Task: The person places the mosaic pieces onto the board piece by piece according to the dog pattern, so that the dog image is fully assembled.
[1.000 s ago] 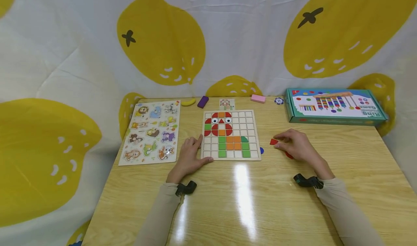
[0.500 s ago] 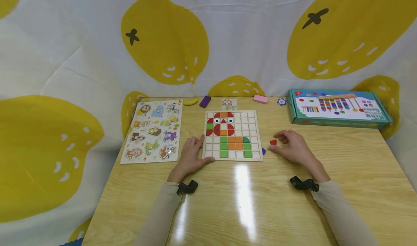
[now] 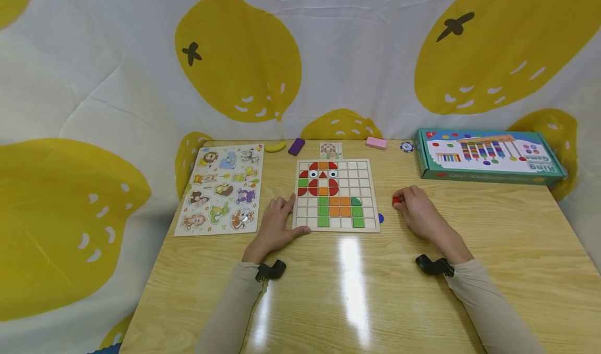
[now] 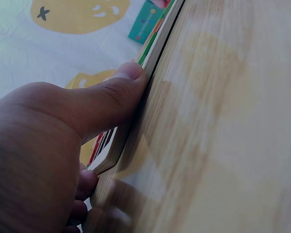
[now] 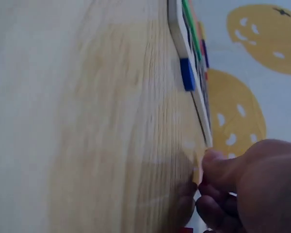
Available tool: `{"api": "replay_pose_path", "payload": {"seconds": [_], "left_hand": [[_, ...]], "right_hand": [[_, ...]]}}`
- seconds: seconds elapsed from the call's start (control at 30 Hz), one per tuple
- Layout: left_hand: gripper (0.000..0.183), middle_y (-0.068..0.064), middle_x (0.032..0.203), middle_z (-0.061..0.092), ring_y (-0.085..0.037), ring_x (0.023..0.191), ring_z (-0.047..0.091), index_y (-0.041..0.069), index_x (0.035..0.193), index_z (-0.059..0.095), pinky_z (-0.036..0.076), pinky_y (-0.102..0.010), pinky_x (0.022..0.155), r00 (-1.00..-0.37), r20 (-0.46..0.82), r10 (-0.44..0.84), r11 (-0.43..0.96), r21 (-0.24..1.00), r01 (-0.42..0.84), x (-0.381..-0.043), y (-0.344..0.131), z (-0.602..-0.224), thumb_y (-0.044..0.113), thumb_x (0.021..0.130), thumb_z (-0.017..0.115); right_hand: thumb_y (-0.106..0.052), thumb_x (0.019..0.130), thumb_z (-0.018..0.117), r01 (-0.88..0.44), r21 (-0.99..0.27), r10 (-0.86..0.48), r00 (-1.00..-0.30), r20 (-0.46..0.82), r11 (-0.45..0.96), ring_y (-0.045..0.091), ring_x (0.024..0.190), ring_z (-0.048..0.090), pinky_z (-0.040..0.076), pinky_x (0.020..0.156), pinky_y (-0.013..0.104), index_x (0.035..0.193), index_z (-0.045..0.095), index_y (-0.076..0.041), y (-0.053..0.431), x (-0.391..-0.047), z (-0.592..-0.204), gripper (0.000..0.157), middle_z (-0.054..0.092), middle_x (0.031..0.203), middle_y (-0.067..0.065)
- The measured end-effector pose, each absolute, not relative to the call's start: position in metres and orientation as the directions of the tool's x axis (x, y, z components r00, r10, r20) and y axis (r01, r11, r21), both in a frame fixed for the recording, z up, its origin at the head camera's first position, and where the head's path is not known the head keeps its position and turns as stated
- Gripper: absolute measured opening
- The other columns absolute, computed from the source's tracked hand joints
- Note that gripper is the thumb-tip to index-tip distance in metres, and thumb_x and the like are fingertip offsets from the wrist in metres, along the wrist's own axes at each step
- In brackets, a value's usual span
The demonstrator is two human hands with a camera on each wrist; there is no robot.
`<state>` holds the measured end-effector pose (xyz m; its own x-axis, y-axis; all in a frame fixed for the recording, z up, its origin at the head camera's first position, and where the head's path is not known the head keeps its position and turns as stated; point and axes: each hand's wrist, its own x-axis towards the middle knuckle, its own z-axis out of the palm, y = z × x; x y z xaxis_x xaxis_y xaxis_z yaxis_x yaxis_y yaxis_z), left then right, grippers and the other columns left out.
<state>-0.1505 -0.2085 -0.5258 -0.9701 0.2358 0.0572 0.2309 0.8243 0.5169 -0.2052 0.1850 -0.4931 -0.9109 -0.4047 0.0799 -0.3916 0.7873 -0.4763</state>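
A wooden grid board (image 3: 363, 187) holds red, orange and green tiles and two eye tiles, forming an animal figure. My left hand (image 3: 274, 226) rests at its near left corner, thumb along the front edge and forefinger against the left side, as the left wrist view (image 4: 102, 102) also shows. Right of the board, my right hand (image 3: 424, 213) pinches a small red tile (image 3: 396, 200) between thumb and fingertips. In the right wrist view, the fingers (image 5: 218, 170) mostly hide that tile. Another red piece (image 5: 185, 230) shows at the bottom edge there. A blue piece (image 3: 381, 218) lies against the board's right side.
Left stands an animal puzzle board (image 3: 218, 190). Along the back lie a toy banana (image 3: 275, 146), a purple block (image 3: 296, 146), a picture card (image 3: 331, 150), a pink block (image 3: 376, 143) and a poker chip (image 3: 406, 146). A game box (image 3: 490, 156) sits at the back right.
The right hand's thumb and fingers have come together on the red tile, and the hand has moved slightly left. The left hand stays at the board's corner.
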Motion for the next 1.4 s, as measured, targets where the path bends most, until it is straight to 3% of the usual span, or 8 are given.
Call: {"api": "replay_pose_path", "payload": {"seconds": [0.17,0.3,0.43,0.63,0.83,1.13,1.4], "left_hand": [[0.106,0.001,0.097,0.038,-0.016,0.091,0.033,0.011,0.156,0.030,0.028,-0.031,0.081,-0.971,0.047,0.234,0.827,0.516,0.224,-0.150,-0.209,-0.526,0.068,0.076,0.072],[0.106,0.001,0.097,0.039,-0.016,0.092,0.033,0.011,0.156,0.029,0.028,-0.031,0.081,-0.972,0.039,0.233,0.828,0.516,0.219,-0.151,-0.209,-0.526,0.067,0.076,0.072],[0.107,0.001,0.097,0.039,-0.016,0.091,0.032,0.011,0.156,0.028,0.028,-0.031,0.081,-0.971,0.035,0.238,0.826,0.518,0.221,-0.151,-0.209,-0.526,0.067,0.076,0.072],[0.106,0.002,0.098,0.039,-0.016,0.091,0.033,0.011,0.156,0.029,0.028,-0.031,0.081,-0.971,0.039,0.235,0.823,0.523,0.220,-0.150,-0.209,-0.526,0.066,0.076,0.073],[0.107,0.002,0.100,0.041,-0.016,0.093,0.034,0.012,0.157,0.027,0.029,-0.032,0.083,-0.972,0.029,0.233,0.831,0.514,0.214,-0.151,-0.209,-0.527,0.068,0.076,0.071],[0.107,0.002,0.099,0.041,-0.017,0.092,0.034,0.011,0.156,0.029,0.030,-0.032,0.083,-0.973,0.036,0.228,0.831,0.514,0.214,-0.151,-0.208,-0.524,0.067,0.076,0.073],[0.107,0.002,0.099,0.040,-0.016,0.092,0.033,0.011,0.156,0.028,0.029,-0.032,0.082,-0.973,0.026,0.228,0.832,0.514,0.208,-0.151,-0.209,-0.524,0.066,0.077,0.072]], "right_hand": [[-0.014,0.103,0.052,-0.393,-0.569,-0.390,-0.911,0.135,0.722,0.030,0.094,0.060,0.048,0.081,0.046,0.121,0.056,0.004,0.181,-0.219,-0.493,0.026,0.063,0.104,0.017],[-0.020,0.099,0.061,-0.398,-0.666,-0.340,-0.913,0.223,0.631,0.020,0.085,0.062,0.049,0.072,0.027,0.119,0.065,-0.004,0.167,-0.234,-0.488,0.026,0.068,0.097,0.008],[-0.025,0.095,0.067,-0.339,-0.758,-0.272,-0.937,0.220,0.557,0.014,0.083,0.061,0.046,0.068,0.016,0.114,0.072,-0.014,0.143,-0.252,-0.486,0.022,0.070,0.096,0.002],[-0.022,0.091,0.073,-0.275,-0.833,-0.265,-0.951,0.161,0.480,0.016,0.079,0.066,0.050,0.066,0.022,0.109,0.076,-0.014,0.104,-0.279,-0.492,0.020,0.074,0.097,0.003],[-0.024,0.091,0.073,-0.216,-0.807,-0.270,-0.960,0.073,0.549,0.017,0.078,0.065,0.049,0.065,0.027,0.109,0.077,-0.013,0.080,-0.292,-0.500,0.022,0.074,0.097,0.005],[-0.022,0.087,0.078,-0.370,-0.680,-0.365,-0.917,0.160,0.633,0.023,0.081,0.060,0.045,0.070,0.036,0.108,0.077,-0.007,0.073,-0.292,-0.502,0.027,0.063,0.095,0.013],[-0.021,0.086,0.077,-0.373,-0.657,-0.376,-0.915,0.144,0.656,0.022,0.080,0.057,0.043,0.070,0.035,0.107,0.078,-0.008,0.071,-0.294,-0.503,0.024,0.064,0.091,0.011]]}}
